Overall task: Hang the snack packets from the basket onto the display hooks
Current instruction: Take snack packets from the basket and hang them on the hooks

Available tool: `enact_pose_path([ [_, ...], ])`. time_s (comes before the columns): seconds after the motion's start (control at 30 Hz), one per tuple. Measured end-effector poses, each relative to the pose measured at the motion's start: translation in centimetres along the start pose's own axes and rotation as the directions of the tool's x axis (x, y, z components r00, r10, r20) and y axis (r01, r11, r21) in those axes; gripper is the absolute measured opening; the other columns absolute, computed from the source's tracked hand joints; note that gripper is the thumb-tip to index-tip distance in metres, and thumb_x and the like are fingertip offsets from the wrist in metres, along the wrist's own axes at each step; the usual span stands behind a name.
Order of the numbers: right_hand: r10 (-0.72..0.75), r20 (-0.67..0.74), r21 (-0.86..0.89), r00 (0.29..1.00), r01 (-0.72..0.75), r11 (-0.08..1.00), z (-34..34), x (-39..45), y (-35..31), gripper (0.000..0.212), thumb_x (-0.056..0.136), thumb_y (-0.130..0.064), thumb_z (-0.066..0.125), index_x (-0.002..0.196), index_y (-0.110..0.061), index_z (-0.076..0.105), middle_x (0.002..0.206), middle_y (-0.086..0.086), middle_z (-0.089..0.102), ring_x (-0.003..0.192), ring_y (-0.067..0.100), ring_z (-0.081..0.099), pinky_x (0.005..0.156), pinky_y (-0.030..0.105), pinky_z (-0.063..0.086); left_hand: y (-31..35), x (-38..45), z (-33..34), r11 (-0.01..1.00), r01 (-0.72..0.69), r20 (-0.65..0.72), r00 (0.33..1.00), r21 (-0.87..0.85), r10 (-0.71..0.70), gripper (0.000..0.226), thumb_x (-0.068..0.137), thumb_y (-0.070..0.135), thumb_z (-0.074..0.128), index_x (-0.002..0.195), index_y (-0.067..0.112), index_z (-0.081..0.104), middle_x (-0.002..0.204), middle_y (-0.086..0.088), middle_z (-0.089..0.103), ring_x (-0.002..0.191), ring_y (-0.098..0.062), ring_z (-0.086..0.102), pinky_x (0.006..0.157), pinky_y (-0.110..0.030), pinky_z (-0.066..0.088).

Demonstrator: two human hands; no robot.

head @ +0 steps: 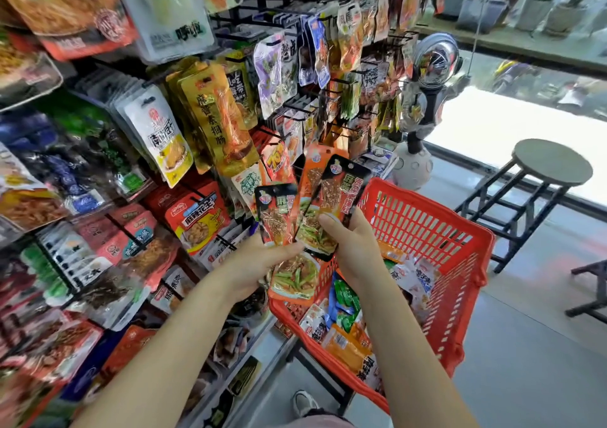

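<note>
A red plastic basket [423, 227] sits at lower right with several snack packets [345, 339] inside. My left hand [259, 263] grips a fan of packets above the basket's left rim: a black-and-red packet [276, 214] and an orange packet with green beans [297, 280]. My right hand [351, 243] pinches another black-and-red packet [341, 184], with an orange packet [315, 171] just behind it. Black display hooks [292, 107] on the rack carry rows of hanging snacks, directly beyond the held packets.
The rack of hanging snack packets [210, 122] fills the left half of the view. A round stool [545, 171] stands to the right of the basket. An astronaut figure [423, 99] stands behind the basket. My shoe [303, 403] shows on the floor.
</note>
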State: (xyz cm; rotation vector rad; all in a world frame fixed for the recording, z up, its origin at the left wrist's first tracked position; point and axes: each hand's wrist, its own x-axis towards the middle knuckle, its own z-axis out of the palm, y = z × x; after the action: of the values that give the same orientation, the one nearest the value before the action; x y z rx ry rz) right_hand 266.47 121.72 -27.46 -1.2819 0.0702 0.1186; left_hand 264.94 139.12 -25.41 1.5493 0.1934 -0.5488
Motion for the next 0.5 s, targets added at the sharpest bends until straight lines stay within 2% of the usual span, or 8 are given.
enact_pose_path([
  [0.1, -0.008, -0.058, 0.048, 0.998, 0.011, 0.999, 0.1, 0.2, -0.1, 0.048, 0.084, -0.031, 0.075, 0.129, -0.032, 0.058, 0.13, -0.003, 0.067, 0.123, 0.021, 0.061, 0.111, 0.054, 0.043, -0.5, -0.3, 0.3, 1.0, -0.004, -0.015, 1.0, 0.019, 0.004, 0.041, 0.086, 0.033, 0.078, 0.121, 0.034, 0.057, 0.117, 0.015, 0.068, 0.113, -0.004, 0.062, 0.091, -0.024, 0.045],
  [0.23, 0.01, -0.123, 0.122, 0.992, 0.005, 0.992, -0.4, 0.9, -0.4, 0.07, 0.068, -0.046, 0.081, 0.129, -0.021, 0.058, 0.139, 0.004, 0.061, 0.128, 0.028, 0.058, 0.111, 0.057, 0.042, -0.4, -0.7, 0.2, 0.993, -0.035, -0.158, 0.987, -0.109, 0.017, 0.026, 0.088, 0.034, 0.075, 0.102, 0.037, 0.054, 0.108, 0.011, 0.066, 0.115, -0.018, 0.061, 0.109, -0.042, 0.041],
  [0.27, 0.021, -0.137, 0.148, 0.99, 0.0, 0.989, -0.4, 0.9, -0.7, 0.076, 0.065, -0.048, 0.085, 0.128, -0.017, 0.055, 0.145, 0.009, 0.055, 0.132, 0.031, 0.054, 0.112, 0.058, 0.04, -0.3, -0.7, 0.0, 0.987, -0.062, -0.21, 0.977, -0.147, 0.03, 0.029, 0.087, 0.034, 0.075, 0.109, 0.035, 0.056, 0.114, 0.007, 0.066, 0.122, -0.025, 0.06, 0.111, -0.048, 0.041],
  [0.33, 0.06, -0.127, 0.174, 0.99, -0.037, 0.984, -0.6, 1.0, -0.9, 0.102, 0.062, -0.051, 0.092, 0.139, -0.005, 0.043, 0.152, 0.014, 0.046, 0.137, 0.035, 0.048, 0.115, 0.058, 0.037, 0.4, -1.2, 0.1, 0.963, -0.105, -0.288, 0.957, -0.248, 0.031, 0.067, 0.09, 0.035, 0.074, 0.146, 0.021, 0.041, 0.14, -0.005, 0.056, 0.132, -0.031, 0.053, 0.112, -0.055, 0.041],
  [0.37, 0.06, -0.091, 0.168, 0.994, -0.044, 0.985, -0.4, 0.7, -1.3, 0.092, 0.072, -0.043, 0.09, 0.137, 0.001, 0.042, 0.144, 0.012, 0.053, 0.13, 0.033, 0.054, 0.113, 0.055, 0.04, 0.4, -1.1, -0.3, 0.954, -0.104, -0.311, 0.95, -0.281, 0.012, 0.086, 0.091, 0.035, 0.073, 0.157, 0.012, 0.023, 0.152, -0.01, 0.046, 0.136, -0.032, 0.049, 0.113, -0.056, 0.039],
  [0.4, 0.049, -0.053, 0.14, 0.997, -0.041, 0.989, 0.0, 0.4, -1.5, 0.065, 0.085, -0.031, 0.081, 0.129, 0.002, 0.046, 0.13, 0.008, 0.063, 0.119, 0.029, 0.062, 0.109, 0.051, 0.045, 0.6, -1.1, -0.3, 0.944, -0.109, -0.34, 0.94, -0.311, -0.003, 0.092, 0.092, 0.035, 0.071, 0.159, 0.006, 0.015, 0.157, -0.012, 0.039, 0.139, -0.032, 0.046, 0.114, -0.055, 0.038],
  [0.43, 0.027, -0.018, 0.08, 0.999, -0.025, 0.996, 0.6, 0.1, -1.5, 0.047, 0.091, -0.025, 0.074, 0.126, -0.003, 0.052, 0.121, 0.006, 0.068, 0.113, 0.027, 0.066, 0.106, 0.051, 0.048, 0.8, -1.1, -0.4, 0.936, -0.11, -0.333, 0.943, -0.334, -0.008, 0.085, 0.094, 0.033, 0.069, 0.157, 0.003, 0.02, 0.156, -0.013, 0.041, 0.138, -0.031, 0.048, 0.113, -0.054, 0.039],
  [0.5, -0.028, 0.02, -0.121, 0.999, 0.03, 0.992, 1.9, -0.4, -1.2, 0.059, 0.088, -0.044, 0.075, 0.136, -0.017, 0.053, 0.133, 0.003, 0.064, 0.124, 0.026, 0.061, 0.107, 0.056, 0.046, 2.2, -1.9, -0.5, 0.93, -0.104, -0.286, 0.958, -0.354, -0.001, 0.048, 0.099, 0.032, 0.061, 0.137, 0.002, 0.057, 0.136, -0.02, 0.062, 0.117, -0.03, 0.066, 0.099, -0.048, 0.051],
])
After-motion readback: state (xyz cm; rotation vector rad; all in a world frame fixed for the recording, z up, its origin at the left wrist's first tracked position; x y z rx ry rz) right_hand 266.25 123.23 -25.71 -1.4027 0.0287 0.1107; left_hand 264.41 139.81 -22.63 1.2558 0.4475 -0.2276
